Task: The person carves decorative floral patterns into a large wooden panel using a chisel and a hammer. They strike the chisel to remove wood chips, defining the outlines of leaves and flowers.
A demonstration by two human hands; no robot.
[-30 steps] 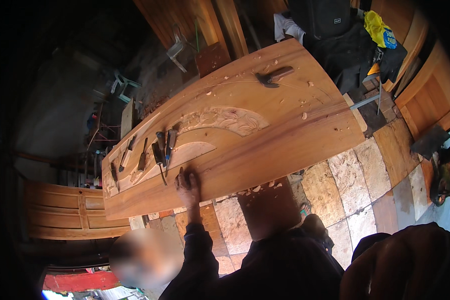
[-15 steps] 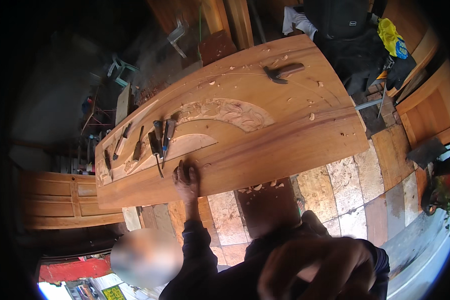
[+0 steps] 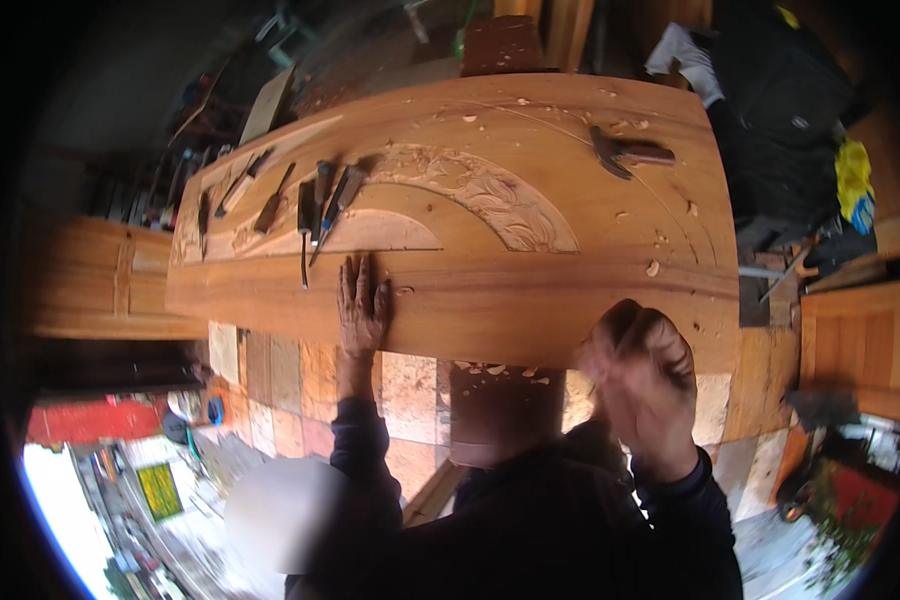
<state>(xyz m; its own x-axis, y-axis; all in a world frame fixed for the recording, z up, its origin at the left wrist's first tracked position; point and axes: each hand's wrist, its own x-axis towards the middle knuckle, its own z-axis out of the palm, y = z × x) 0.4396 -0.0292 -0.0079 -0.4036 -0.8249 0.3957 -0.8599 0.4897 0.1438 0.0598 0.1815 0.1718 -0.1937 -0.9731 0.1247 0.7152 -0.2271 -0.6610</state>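
A large wooden panel [image 3: 530, 305] lies across in front of me, with an arched band of leafy carving [image 3: 515, 210] on it. My left hand [image 3: 361, 312] rests flat on the panel near its close edge, fingers stretched forward and holding nothing. Just beyond its fingertips lie dark-handled carving chisels [image 3: 305, 210], and another chisel [image 3: 273, 207] is farther left. My right hand [image 3: 650, 375] is raised over the near edge at the right, fingers bent and smeared by motion. Whether it holds anything does not show. Farther back on the right lies a hammer [image 3: 646, 153] with a wooden handle.
Wood shavings [image 3: 653, 268] are scattered over the panel. A dark seat or box [image 3: 505, 405] with chips on it stands at the near edge. A paneled door [image 3: 100, 275] lies to the left; a dark bag [image 3: 785, 105] sits at the far right.
My right hand has moved up and forward from close below the camera to the panel's near edge. My left hand's fingers have straightened out. The whole view has shifted as my head turned.
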